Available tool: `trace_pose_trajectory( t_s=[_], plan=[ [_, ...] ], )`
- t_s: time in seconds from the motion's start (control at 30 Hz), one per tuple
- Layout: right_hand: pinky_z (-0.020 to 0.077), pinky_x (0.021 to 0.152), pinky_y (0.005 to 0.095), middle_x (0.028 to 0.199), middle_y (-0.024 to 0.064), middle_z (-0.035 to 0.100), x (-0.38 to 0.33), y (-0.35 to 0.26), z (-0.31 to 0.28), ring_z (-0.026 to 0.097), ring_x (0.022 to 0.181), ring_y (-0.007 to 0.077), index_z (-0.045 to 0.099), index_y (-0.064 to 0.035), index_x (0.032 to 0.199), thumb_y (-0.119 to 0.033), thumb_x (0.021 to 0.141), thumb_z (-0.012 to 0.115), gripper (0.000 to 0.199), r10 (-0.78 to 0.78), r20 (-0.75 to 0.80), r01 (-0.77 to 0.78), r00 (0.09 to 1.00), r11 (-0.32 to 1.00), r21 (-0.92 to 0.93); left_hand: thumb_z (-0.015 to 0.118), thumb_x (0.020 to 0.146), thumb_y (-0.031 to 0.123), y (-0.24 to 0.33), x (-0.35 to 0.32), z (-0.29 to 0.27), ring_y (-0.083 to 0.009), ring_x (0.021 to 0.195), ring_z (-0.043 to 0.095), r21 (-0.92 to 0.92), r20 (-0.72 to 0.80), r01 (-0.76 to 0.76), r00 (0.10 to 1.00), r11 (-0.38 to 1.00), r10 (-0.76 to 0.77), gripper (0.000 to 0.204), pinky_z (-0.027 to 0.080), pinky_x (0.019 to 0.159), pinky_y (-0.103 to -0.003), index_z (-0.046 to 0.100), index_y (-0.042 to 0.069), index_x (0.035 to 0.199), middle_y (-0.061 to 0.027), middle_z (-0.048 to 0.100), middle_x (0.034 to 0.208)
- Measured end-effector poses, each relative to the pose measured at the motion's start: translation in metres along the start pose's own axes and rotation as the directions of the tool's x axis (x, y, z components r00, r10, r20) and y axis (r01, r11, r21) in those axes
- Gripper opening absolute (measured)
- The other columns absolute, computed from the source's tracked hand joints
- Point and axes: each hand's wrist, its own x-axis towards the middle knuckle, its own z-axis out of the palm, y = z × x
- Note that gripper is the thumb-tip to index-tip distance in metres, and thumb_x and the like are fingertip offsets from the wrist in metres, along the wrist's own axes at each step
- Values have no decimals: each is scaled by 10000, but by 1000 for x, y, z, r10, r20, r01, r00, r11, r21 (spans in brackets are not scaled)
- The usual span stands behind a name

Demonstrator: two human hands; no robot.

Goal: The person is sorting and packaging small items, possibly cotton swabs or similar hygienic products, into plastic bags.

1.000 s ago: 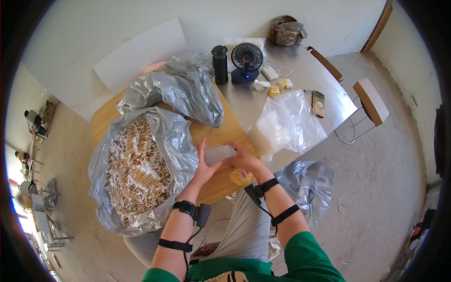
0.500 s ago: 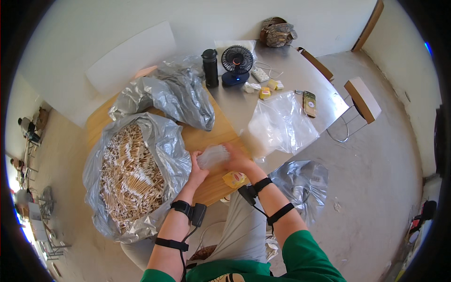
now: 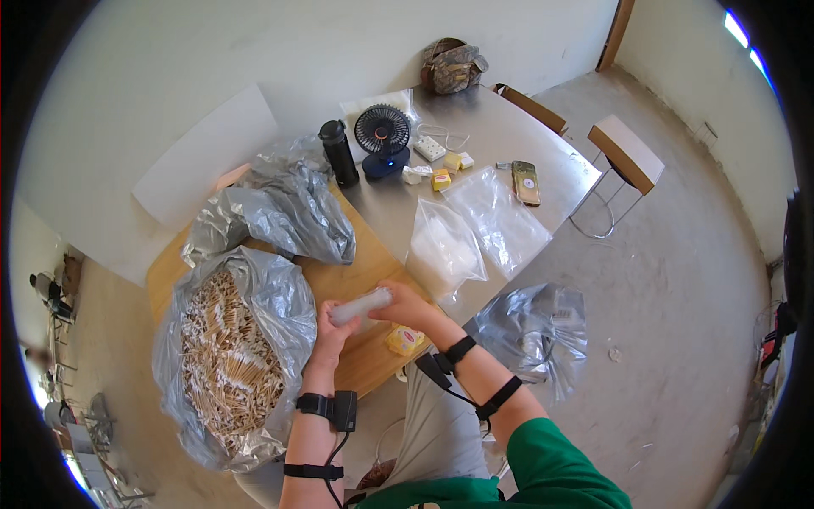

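Hands meet over the near edge of the wooden table (image 3: 373, 360), seen from the head camera looking straight down. The left hand (image 3: 326, 331) is curled around the lower end of a small clear packet (image 3: 360, 305), a slim roll of pale plastic, and the right hand (image 3: 405, 307) closes over its other end, so the packet is gripped at both ends and held level just above the tabletop, likely to keep its contents from sliding out. Just beside the left hand a big grey bag (image 3: 229, 356) lies open on the table, its mouth folded back to show a heap of thin pale sticks (image 3: 225, 365) within easy reach. A yellow tape roll (image 3: 405, 339) sits at the table edge under the right wrist. Further back a crumpled grey bag (image 3: 280, 212) lies closed, and two clear bags (image 3: 475, 229) lie flat on the grey table (image 3: 500, 136) near a black fan (image 3: 381, 140), a black bottle (image 3: 337, 153) and a phone (image 3: 526, 182). Another grey bag (image 3: 534, 331) rests on the floor beside the right forearm.
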Motion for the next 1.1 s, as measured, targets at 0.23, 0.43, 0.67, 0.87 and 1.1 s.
trace_pose_trajectory(
  t_s=[0.23, 0.43, 0.67, 0.87, 1.1],
  plan=[
    [449, 796, 254, 964, 9, 565, -39, -27, -14, 536, 904, 106, 522, -33, 1085, -16, 714, 728, 425, 14, -27, -5, 1000, 951, 310, 737, 723, 105, 56, -22, 18, -149, 1000, 526, -57, 146, -94, 984, 994, 102, 508, 426, 845, -273, 495, 89, 1169, -25, 570, 1074],
    [459, 791, 258, 993, 41, 560, -52, -20, 16, 533, 928, 118, 456, -6, 1181, -40, 703, 752, 563, 57, -252, 93, 966, 831, 548, 758, 718, 173, 64, -38, 39, -158, 912, 573, 300, -7, -204, 976, 932, 216, 465, 460, 798, -291, 522, 18, 1088, -70, 597, 1014],
    [459, 713, 245, 899, 12, 576, -67, -32, 17, 543, 827, 89, 502, -28, 1106, -141, 760, 739, 434, 101, -232, 50, 967, 823, 566, 761, 710, 148, 54, -48, 27, -147, 851, 568, 305, 53, -252, 967, 919, 248, 435, 465, 739, -289, 501, 29, 1037, -75, 600, 932],
    [457, 681, 243, 861, 1, 580, -74, -27, 14, 539, 798, 81, 535, -34, 1042, -174, 775, 728, 359, 72, -240, 75, 968, 830, 553, 730, 734, 133, 72, -61, 50, -130, 837, 542, 299, 40, -227, 973, 927, 225, 344, 439, 765, -267, 513, 52, 988, -39, 579, 920],
    [456, 714, 240, 912, 18, 577, -84, -28, 6, 547, 841, 92, 502, -21, 1085, -105, 775, 714, 384, 71, -333, 140, 940, 812, 567, 709, 744, 72, 59, -53, 57, -109, 792, 533, 486, -14, -213, 968, 848, 251, 275, 442, 684, -254, 509, 49, 930, -8, 564, 865]
  ],
)
